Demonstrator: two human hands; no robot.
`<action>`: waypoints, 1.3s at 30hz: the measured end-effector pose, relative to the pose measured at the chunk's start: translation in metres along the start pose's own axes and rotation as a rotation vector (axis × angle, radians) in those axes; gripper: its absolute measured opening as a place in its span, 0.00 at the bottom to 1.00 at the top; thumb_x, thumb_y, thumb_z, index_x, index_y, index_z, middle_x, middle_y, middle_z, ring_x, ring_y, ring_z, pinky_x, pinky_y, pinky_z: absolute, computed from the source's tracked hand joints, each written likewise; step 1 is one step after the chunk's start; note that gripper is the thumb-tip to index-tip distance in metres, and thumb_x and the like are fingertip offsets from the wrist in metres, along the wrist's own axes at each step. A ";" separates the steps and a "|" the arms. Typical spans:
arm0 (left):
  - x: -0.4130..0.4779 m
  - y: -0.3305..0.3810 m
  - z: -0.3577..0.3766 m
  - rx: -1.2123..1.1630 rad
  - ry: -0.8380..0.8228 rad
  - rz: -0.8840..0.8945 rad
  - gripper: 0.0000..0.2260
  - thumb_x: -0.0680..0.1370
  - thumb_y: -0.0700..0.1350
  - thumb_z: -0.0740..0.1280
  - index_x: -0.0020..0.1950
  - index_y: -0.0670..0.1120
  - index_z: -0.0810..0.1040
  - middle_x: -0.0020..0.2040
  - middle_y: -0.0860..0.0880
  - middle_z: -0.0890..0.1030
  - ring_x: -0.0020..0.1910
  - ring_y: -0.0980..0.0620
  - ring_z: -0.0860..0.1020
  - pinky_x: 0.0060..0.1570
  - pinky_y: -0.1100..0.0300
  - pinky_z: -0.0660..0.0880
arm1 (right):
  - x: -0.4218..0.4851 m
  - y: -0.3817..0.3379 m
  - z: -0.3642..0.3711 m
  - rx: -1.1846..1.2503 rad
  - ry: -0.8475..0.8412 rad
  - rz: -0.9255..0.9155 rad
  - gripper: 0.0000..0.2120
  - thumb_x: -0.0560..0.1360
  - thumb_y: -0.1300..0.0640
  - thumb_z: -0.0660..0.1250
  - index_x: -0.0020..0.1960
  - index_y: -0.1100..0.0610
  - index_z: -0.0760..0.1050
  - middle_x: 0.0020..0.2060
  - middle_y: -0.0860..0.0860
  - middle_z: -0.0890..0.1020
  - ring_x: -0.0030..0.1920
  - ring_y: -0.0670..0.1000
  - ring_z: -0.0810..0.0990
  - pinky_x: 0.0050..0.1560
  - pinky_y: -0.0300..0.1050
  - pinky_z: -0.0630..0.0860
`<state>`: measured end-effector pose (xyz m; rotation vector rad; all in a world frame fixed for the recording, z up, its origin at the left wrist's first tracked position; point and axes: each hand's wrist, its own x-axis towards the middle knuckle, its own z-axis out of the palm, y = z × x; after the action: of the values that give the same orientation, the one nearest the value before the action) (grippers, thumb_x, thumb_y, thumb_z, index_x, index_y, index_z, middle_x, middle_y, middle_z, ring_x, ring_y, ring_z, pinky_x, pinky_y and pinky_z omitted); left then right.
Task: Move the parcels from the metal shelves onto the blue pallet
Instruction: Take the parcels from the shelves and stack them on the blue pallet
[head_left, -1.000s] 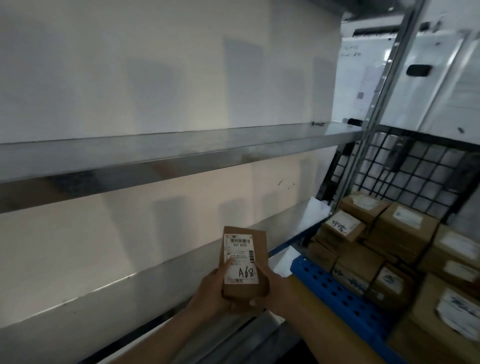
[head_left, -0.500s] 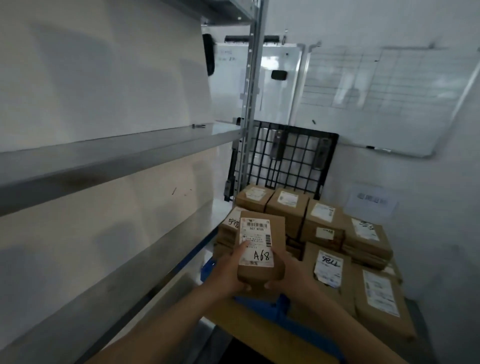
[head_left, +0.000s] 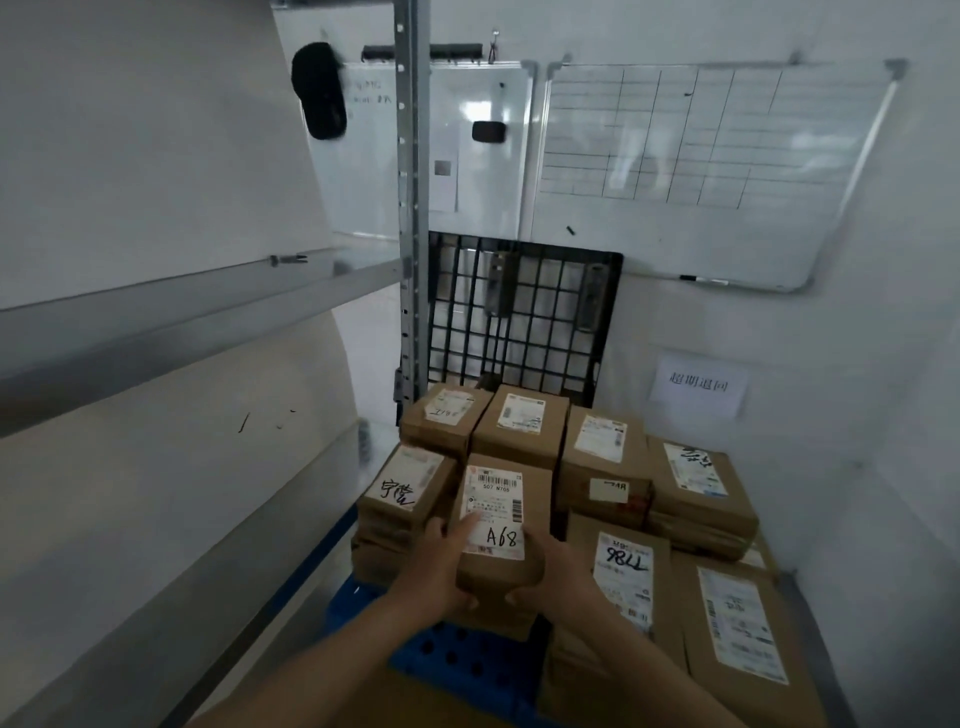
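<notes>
Cardboard parcel "A68" (head_left: 501, 525) hangs above the blue pallet (head_left: 457, 657), gripped at its near end by left hand (head_left: 439, 564) and right hand (head_left: 558, 569). Carrying looks nearly done; next it probably needs lowering between the stacked parcels (head_left: 618, 467).

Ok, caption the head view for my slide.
Left hand and right hand hold the A68 parcel over the blue pallet, beside stacked parcels.

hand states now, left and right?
Left hand: grips the A68 parcel on its left side.
Right hand: grips the same parcel's right side.
</notes>
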<state>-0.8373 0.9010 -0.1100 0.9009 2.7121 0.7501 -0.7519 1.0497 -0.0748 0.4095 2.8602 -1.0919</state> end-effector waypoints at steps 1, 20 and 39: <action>0.004 -0.005 0.001 0.036 0.014 0.000 0.44 0.68 0.47 0.73 0.75 0.57 0.47 0.70 0.45 0.58 0.69 0.46 0.60 0.68 0.53 0.65 | 0.006 0.000 0.003 0.010 -0.004 0.006 0.34 0.69 0.57 0.72 0.70 0.51 0.59 0.65 0.49 0.72 0.63 0.49 0.71 0.57 0.38 0.70; 0.072 -0.098 -0.055 -0.497 0.307 -0.185 0.19 0.78 0.51 0.62 0.66 0.45 0.69 0.61 0.42 0.76 0.55 0.49 0.75 0.55 0.52 0.74 | 0.055 0.003 0.048 0.109 0.038 0.143 0.34 0.70 0.59 0.70 0.71 0.49 0.57 0.68 0.48 0.67 0.68 0.49 0.66 0.59 0.36 0.66; 0.112 -0.142 -0.060 -0.753 -0.253 -0.488 0.21 0.78 0.57 0.59 0.68 0.50 0.64 0.62 0.40 0.74 0.58 0.37 0.73 0.59 0.41 0.71 | 0.073 0.005 0.060 0.064 0.140 0.181 0.35 0.69 0.57 0.71 0.71 0.48 0.58 0.67 0.49 0.67 0.67 0.49 0.65 0.68 0.45 0.66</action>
<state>-1.0184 0.8466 -0.1345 0.1368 2.0182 1.2822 -0.8236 1.0297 -0.1334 0.7615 2.8400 -1.1664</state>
